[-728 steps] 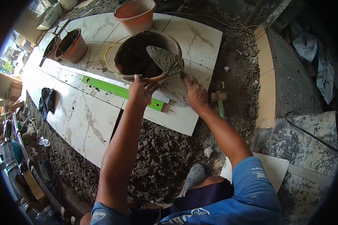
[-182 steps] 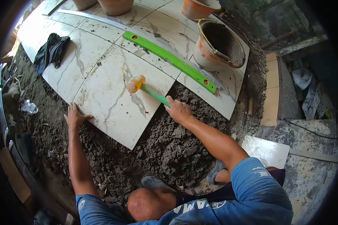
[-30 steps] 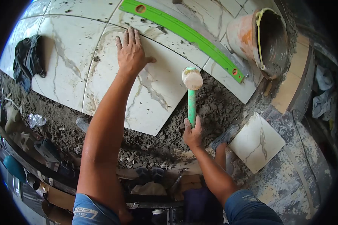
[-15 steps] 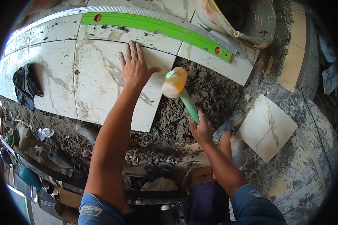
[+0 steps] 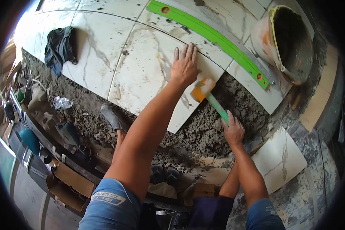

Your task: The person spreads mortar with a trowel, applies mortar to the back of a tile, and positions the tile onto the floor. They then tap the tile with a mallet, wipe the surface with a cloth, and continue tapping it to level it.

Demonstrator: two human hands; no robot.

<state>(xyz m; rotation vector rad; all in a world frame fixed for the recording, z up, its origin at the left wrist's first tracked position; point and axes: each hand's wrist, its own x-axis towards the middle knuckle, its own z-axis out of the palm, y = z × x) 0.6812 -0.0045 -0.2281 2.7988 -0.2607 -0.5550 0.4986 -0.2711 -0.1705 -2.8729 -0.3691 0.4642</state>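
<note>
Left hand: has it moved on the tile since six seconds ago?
Yes. The left hand lay at the near-left edge of the tile; now it rests flat by its far edge, close to the green level.

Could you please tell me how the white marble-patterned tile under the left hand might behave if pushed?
Probably stiff: the white marble-patterned tile lies flat under the left hand. Bedded on lumpy grey mortar, it would likely drag, not slide freely.
</note>
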